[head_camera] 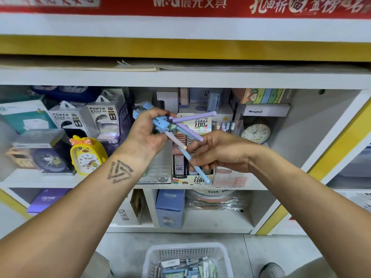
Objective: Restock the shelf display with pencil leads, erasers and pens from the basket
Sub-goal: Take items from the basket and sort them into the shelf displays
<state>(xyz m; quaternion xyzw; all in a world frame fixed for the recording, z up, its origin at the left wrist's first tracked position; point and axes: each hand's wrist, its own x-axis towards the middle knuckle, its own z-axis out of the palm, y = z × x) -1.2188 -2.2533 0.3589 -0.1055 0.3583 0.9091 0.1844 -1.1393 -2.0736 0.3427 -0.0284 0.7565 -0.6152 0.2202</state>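
My left hand (147, 130) grips a bundle of pastel pens (180, 128), blue, purple and pink, fanned out in front of the middle shelf. My right hand (216, 151) pinches one light blue pen (197, 167) that points down and to the right, just below the bundle. Behind the hands stands the pencil lead display box (192, 178) marked 100 on the shelf (40, 182). A white mesh basket (152, 255) sits on the floor at the bottom centre, with several erasers and lead packs (186, 266) inside.
Left of the display stand power bank boxes (100, 117), a yellow duck alarm clock (86, 155) and a boxed clock. A round clock (256, 132) sits to the right. CROHRE boxes (170, 207) fill the lower shelf. A shoe (271, 269) shows at the bottom right.
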